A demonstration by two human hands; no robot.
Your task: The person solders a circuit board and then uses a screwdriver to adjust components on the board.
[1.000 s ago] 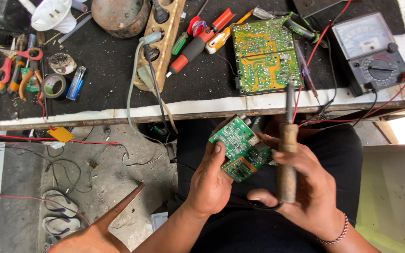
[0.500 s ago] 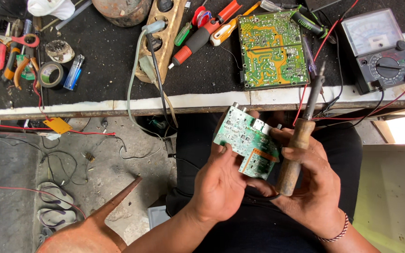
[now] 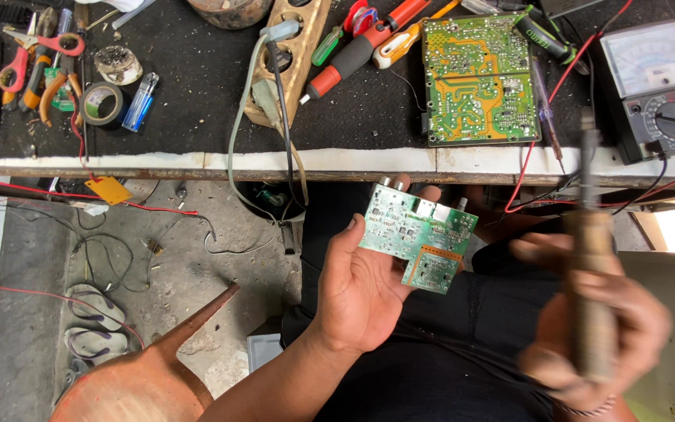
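Cradling a small green circuit board [image 3: 418, 237] in the left hand [image 3: 365, 291], palm up and fingers spread beneath it, thumb lying along its left edge; board sitting over the lap, below the front edge of the tabletop [image 3: 197, 109], component face up, an L-like outline with its long axis running from upper left to lower right and silver connectors along the upper edge, pointing toward the tabletop. Gripping a soldering iron [image 3: 590, 289] in the right hand [image 3: 599, 324], fingers wrapped around the brown wooden handle, all blurred by motion; iron standing nearly upright, dark metal tip pointing up toward the tabletop, just right of the board and not touching it. Lying flat on the black tabletop above: a larger green and yellow circuit board [image 3: 474, 78], solder side up; to its right, a black analogue multimeter [image 3: 658, 86] with a pale dial face and red and black leads; to its left, red-handled and orange-handled screwdrivers [image 3: 369, 43]. Resting farther left: a roll of black tape [image 3: 101, 101], a small blue lighter [image 3: 139, 100], pliers with red and orange handles [image 3: 37, 62]. Lying on the floor at lower left: a pair of sandals [image 3: 95, 320].
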